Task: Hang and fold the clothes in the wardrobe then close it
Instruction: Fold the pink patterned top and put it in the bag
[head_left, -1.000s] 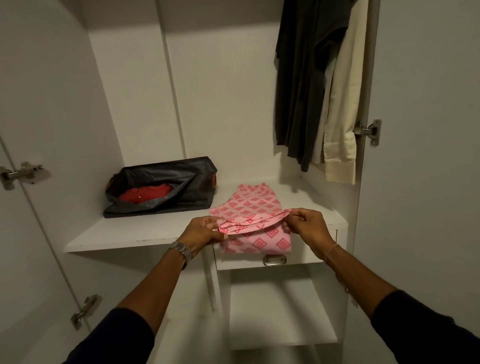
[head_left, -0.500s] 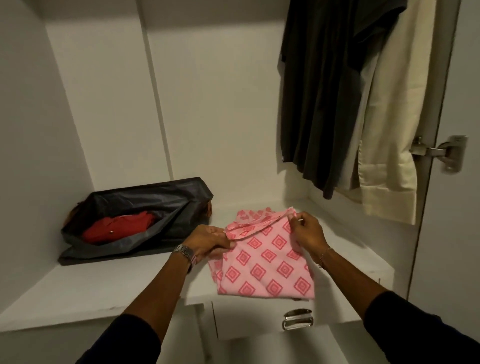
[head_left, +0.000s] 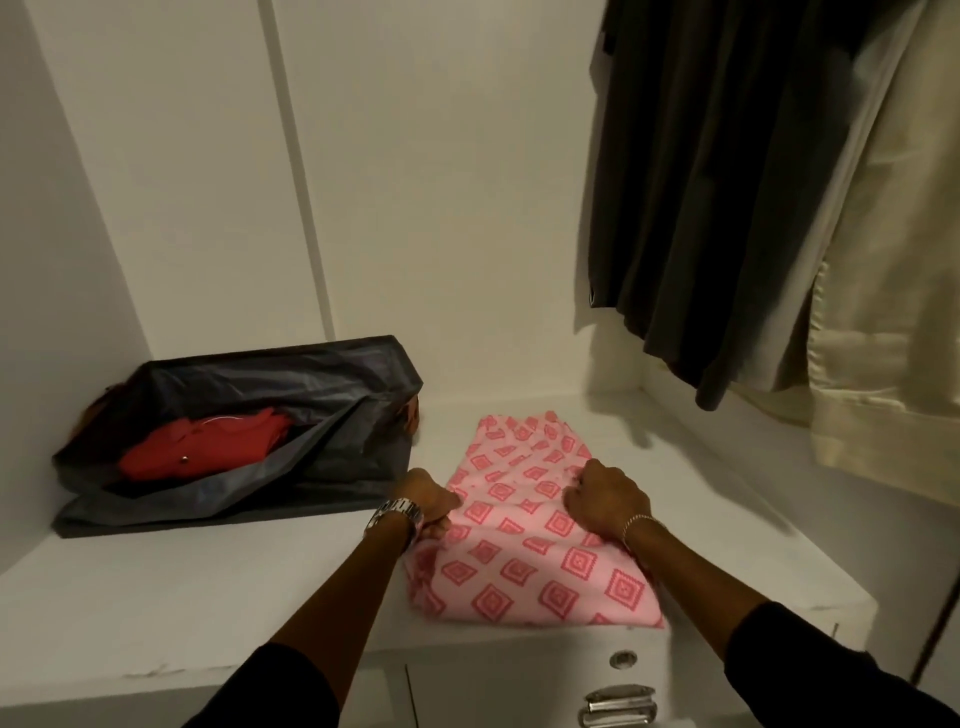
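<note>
Folded over since half a second ago, pink patterned garment (head_left: 524, 540) lies at shelf (head_left: 208, 597) front edge, right of centre. Left hand (head_left: 428, 503), right hand (head_left: 608, 501) curled, gripping fabric. Dark bag (head_left: 249, 395) rear left; hanging clothes (head_left: 727, 182) above right.

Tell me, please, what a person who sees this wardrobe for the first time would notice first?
The eye goes first to the pink patterned cloth, folded on the white shelf, with the left hand and the right hand gripping it. To its left lies a dark bag showing a red garment. Dark clothes hang at upper right.
</note>
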